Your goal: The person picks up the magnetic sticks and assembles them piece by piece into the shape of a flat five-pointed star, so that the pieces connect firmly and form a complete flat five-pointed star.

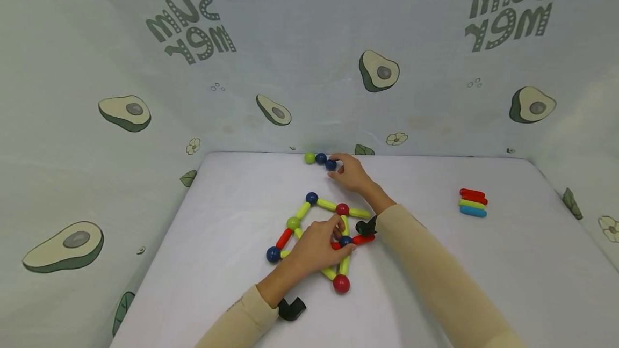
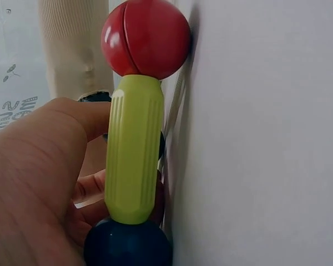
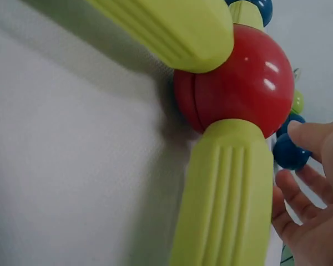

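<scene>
A flat frame of yellow-green rods (image 1: pixel 344 265), red rods (image 1: pixel 284 238) and coloured balls lies on the white table. My left hand (image 1: pixel 314 243) is over its middle, thumb and fingers curled about the blue ball (image 1: pixel 345 240) at a rod junction. In the left wrist view, a yellow-green rod (image 2: pixel 134 149) joins a red ball (image 2: pixel 147 37) to a blue ball. My right hand (image 1: pixel 352 173) reaches to the table's back, its thumb and fingers spread around the nearest loose blue ball (image 1: pixel 331 165). Another blue ball (image 1: pixel 321 158) and a green ball (image 1: pixel 309 158) sit beside it.
Several loose rods (image 1: pixel 473 203), red, yellow-green and blue, lie side by side at the right of the table. Behind the table's far edge hangs a pale cloth (image 1: pixel 309 58) printed with avocados. The right forearm passes close by the frame's right end.
</scene>
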`<state>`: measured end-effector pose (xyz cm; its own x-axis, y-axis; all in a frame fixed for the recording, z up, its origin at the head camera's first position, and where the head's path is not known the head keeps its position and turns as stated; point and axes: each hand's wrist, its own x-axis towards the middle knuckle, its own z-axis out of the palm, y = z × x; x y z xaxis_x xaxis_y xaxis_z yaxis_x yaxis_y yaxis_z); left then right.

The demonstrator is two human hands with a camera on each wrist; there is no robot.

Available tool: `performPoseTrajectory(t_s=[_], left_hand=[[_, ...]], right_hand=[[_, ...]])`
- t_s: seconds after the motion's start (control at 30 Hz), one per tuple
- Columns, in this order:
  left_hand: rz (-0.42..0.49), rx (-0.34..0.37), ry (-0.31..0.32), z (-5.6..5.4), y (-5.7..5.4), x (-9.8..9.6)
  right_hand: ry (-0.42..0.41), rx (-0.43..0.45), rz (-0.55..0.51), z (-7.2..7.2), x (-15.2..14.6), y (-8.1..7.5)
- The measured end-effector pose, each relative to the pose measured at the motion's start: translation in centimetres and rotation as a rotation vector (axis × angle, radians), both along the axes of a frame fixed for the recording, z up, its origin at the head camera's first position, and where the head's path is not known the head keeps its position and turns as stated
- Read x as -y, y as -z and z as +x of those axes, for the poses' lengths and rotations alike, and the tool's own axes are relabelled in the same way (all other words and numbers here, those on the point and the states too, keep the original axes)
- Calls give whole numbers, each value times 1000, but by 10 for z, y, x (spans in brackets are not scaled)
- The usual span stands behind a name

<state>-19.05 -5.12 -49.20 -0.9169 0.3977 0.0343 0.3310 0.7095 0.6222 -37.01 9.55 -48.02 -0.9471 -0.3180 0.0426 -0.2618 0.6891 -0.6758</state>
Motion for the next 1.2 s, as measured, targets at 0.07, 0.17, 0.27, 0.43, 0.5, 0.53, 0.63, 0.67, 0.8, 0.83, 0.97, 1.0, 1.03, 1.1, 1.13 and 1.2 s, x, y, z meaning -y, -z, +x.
performPoseTrajectory(t_s=[0.07,0.17,0.27,0.43,0.5,0.53,0.63,0.67,0.8,0.83,0.97,1.0,1.03,1.1,1.13,1.2], left_hand=[[-2,6,7,1,1,-3],[0,5,22,3,5,-6],[-5,-14,29,4,8,-8],[-10,-38,19,2,6,-5],[-8,-36,16,1,5,-4],[-8,-32,15,1,5,-4],[-7,-16,9,2,5,-3],[-8,-13,7,2,5,-2],[-12,-16,1,2,3,-1],[-14,-20,0,2,3,-1],[-18,-25,3,1,3,-1],[-20,-27,4,1,3,-2],[-23,-28,4,1,3,-2],[-26,-31,6,1,4,-2],[-26,-32,7,2,4,-3],[-26,-32,10,2,3,-3]], right_hand=[[24,5,-19,2,-4,3],[53,17,-36,5,-11,8],[56,34,-33,9,-17,10],[28,32,-34,26,-31,0],[16,20,-34,35,-40,-5],[11,15,-38,40,-45,-7],[3,-2,-46,53,-60,-9],[1,-7,-49,57,-64,-9],[2,-12,-65,78,-81,-10],[2,-15,-67,83,-85,-10],[12,-29,-58,103,-101,-9],[16,-34,-48,108,-104,-9],[20,-38,-39,111,-107,-8],[30,-40,-25,118,-113,-6],[33,-40,-19,121,-115,-6],[42,-37,-11,126,-119,-4]])
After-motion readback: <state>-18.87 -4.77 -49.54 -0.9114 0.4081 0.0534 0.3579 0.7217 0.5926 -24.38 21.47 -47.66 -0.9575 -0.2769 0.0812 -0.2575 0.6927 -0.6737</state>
